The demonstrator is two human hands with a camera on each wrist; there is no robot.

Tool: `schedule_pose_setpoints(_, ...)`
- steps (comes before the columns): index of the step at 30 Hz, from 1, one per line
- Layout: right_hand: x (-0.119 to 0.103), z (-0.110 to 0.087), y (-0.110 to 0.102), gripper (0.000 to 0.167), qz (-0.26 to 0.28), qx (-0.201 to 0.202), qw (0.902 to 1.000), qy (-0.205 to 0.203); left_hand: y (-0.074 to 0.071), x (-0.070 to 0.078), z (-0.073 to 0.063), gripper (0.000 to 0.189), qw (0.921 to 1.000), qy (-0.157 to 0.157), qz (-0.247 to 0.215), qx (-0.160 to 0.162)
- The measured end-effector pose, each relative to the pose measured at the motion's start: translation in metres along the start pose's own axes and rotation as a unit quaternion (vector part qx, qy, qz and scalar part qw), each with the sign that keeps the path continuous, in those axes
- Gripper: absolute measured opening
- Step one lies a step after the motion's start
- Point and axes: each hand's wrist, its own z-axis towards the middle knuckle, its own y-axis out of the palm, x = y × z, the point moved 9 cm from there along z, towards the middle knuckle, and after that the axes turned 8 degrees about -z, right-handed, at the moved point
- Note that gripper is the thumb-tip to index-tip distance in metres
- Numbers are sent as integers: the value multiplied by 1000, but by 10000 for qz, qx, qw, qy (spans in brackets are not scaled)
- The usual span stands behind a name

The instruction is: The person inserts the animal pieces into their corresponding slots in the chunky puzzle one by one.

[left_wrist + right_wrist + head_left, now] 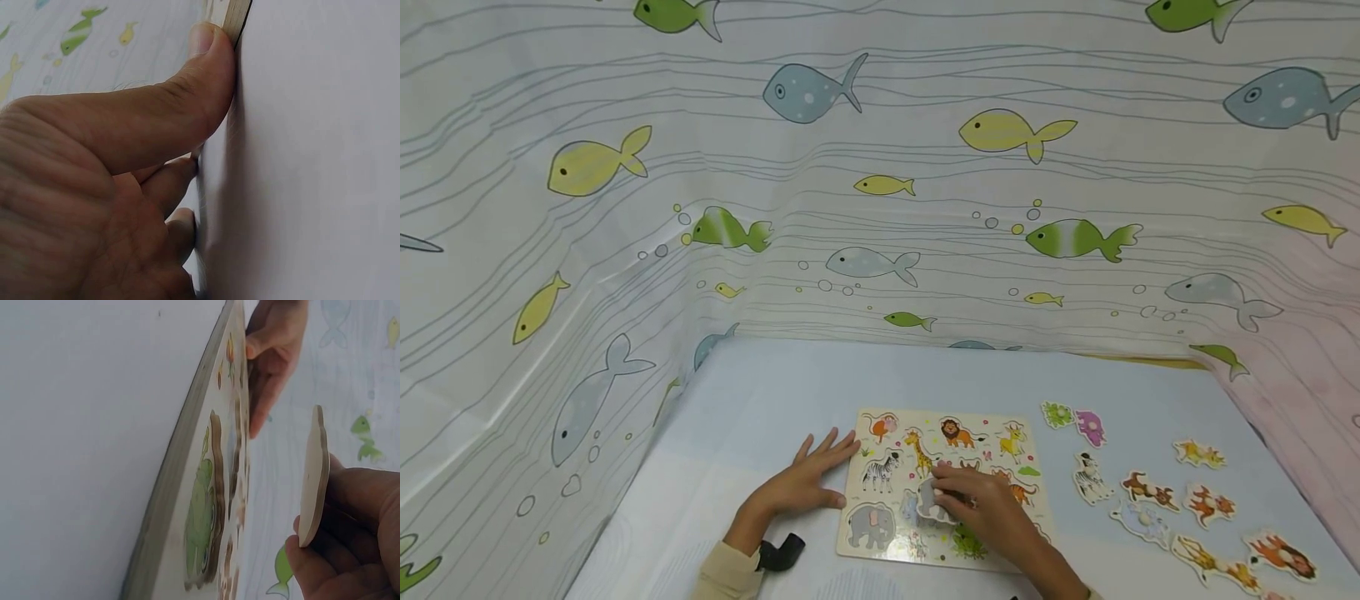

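Observation:
A wooden animal puzzle board (917, 548) lies flat on the table. My left hand (805, 482) rests along its left edge, fingers spread, with the thumb (209, 75) touching the board's side in the left wrist view. My right hand (988, 504) pinches a grey animal puzzle piece (931, 502), apparently an elephant, over the lower middle of the board. In the right wrist view that piece (314, 478) stands clear of the board, its plain wooden back showing. A grey elephant picture (871, 528) lies at the board's lower left; the right hand covers part of the board.
Loose animal pieces lie right of the board, among them a zebra (1090, 479), a purple piece (1090, 427), a giraffe (1213, 562) and a lion (1283, 557). A black curved object (782, 552) is by the left wrist. Fish-patterned sheeting (940, 233) surrounds the table.

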Motion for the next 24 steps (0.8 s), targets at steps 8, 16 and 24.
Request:
schedule_pose_setpoints(8, -7, 4, 7, 23, -74, 133, 9996, -240, 0, -2, 0, 89, 10000, 13, 3, -14)
schedule_pose_setpoints(16, -15, 10, 14, 22, 45, 67, 9998, -207, 0, -1, 1, 90, 10000, 44, -64, -33)
schedule_pose_setpoints(24, -20, 12, 23, 20, 350, -153, 9992, -102, 1, -4, 1, 89, 10000, -39, -42, 17)
